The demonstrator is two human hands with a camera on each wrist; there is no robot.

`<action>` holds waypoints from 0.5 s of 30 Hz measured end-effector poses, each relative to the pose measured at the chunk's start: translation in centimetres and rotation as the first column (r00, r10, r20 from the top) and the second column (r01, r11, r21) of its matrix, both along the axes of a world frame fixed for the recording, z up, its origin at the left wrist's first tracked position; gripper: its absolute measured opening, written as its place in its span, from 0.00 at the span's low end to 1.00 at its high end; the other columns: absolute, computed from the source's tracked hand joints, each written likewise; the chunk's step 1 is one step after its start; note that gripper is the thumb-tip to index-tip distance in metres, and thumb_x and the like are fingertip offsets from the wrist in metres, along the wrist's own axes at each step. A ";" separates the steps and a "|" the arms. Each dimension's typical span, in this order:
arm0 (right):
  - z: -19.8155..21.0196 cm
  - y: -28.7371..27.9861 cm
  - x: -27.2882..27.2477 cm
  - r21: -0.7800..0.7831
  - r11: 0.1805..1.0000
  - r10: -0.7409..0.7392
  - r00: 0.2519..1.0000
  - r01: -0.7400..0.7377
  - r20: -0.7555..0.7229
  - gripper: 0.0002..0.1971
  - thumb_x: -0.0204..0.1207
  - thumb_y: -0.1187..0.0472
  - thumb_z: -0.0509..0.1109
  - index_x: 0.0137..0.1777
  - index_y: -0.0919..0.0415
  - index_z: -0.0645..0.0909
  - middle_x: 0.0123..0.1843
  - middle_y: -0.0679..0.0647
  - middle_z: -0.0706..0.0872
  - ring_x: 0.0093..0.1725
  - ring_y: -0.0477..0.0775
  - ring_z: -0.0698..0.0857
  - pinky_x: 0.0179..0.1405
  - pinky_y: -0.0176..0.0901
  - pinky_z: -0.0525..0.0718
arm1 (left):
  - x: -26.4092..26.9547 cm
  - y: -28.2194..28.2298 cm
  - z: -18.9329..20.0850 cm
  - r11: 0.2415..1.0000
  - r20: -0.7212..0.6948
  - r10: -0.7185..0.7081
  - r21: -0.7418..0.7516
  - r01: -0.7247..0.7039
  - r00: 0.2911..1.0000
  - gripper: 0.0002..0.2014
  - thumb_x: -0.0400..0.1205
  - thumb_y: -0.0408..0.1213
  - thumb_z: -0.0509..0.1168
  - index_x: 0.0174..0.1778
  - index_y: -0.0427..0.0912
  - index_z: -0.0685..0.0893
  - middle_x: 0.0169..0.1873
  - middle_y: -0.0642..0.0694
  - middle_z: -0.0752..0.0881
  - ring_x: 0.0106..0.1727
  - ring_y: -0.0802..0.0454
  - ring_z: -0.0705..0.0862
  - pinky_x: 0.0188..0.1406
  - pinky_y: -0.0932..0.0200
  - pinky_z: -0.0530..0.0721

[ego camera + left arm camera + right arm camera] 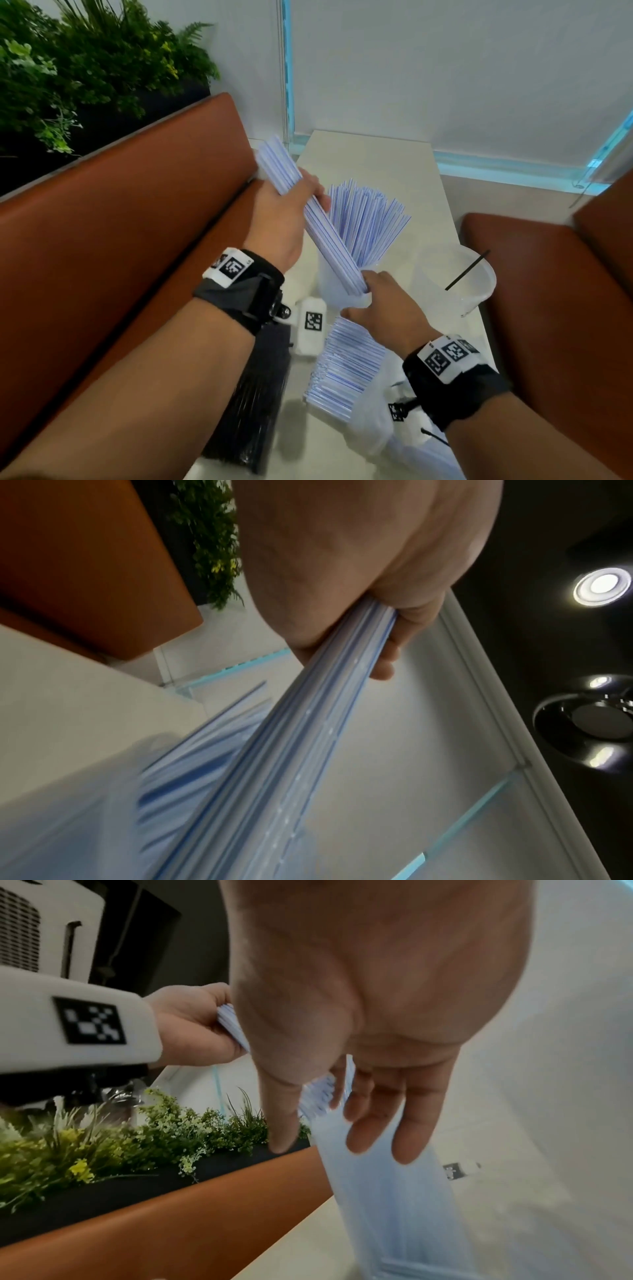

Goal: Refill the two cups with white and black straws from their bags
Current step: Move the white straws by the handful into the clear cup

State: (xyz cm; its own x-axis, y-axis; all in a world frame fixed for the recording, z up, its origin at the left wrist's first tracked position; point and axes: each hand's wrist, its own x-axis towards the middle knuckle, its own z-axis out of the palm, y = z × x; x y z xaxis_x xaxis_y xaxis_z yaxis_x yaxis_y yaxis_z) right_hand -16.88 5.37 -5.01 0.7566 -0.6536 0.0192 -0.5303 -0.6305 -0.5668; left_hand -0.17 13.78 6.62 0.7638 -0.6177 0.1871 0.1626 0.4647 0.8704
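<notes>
My left hand (291, 202) grips a slanted bundle of white, blue-striped straws (325, 236) near its upper end. The bundle's lower end sits at the rim of a clear cup (330, 291) that holds many fanned white straws (370, 222). My right hand (380, 301) rests against that cup at the bundle's lower end, fingers (407, 1123) straight along the cup wall (387, 1204). In the left wrist view the bundle (308, 723) runs down from my curled fingers (387, 653). A second clear cup (479, 284) at the right holds one black straw (467, 270).
A bag of white straws (346, 363) lies on the pale table (394, 164) near me. A bag of black straws (253, 394) lies under my left forearm. Orange benches (120, 222) flank the table, with plants (85, 68) behind the left one.
</notes>
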 end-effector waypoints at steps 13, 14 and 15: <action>-1.6 -5.2 3.7 -0.149 0.989 -0.022 0.961 -0.020 -0.275 0.12 0.88 0.42 0.53 0.50 0.48 0.64 0.40 0.49 0.79 0.39 0.55 0.80 0.27 0.45 0.65 | 2.6 -5.1 -2.5 0.912 0.407 0.246 0.210 -0.352 0.879 0.07 0.79 0.35 0.70 0.38 0.46 0.79 0.29 0.55 0.82 0.30 0.56 0.81 0.35 0.56 0.82; -1.8 -5.3 3.6 -0.164 0.986 -0.020 0.963 -0.026 -0.270 0.12 0.88 0.42 0.53 0.49 0.47 0.63 0.39 0.48 0.77 0.37 0.53 0.79 0.26 0.45 0.64 | 2.9 -5.4 -2.9 0.891 0.458 0.249 0.237 -0.387 0.853 0.09 0.77 0.37 0.70 0.35 0.47 0.77 0.30 0.52 0.82 0.32 0.51 0.81 0.36 0.53 0.82; -2.0 -5.3 3.6 -0.175 0.984 -0.023 0.964 -0.025 -0.266 0.12 0.88 0.41 0.52 0.49 0.47 0.62 0.38 0.47 0.76 0.36 0.51 0.77 0.26 0.45 0.64 | 3.1 -5.6 -3.3 0.869 0.511 0.239 0.266 -0.416 0.826 0.10 0.76 0.39 0.70 0.33 0.46 0.76 0.33 0.46 0.84 0.36 0.45 0.84 0.39 0.49 0.84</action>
State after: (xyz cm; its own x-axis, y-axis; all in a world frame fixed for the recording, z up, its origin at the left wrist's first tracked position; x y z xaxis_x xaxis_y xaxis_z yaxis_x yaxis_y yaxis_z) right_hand -13.29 0.02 -7.02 0.7507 -0.6571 -0.0689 -0.6459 -0.7080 -0.2857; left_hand 2.92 8.14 3.37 0.8165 -0.4356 0.3789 -0.3907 0.0662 0.9181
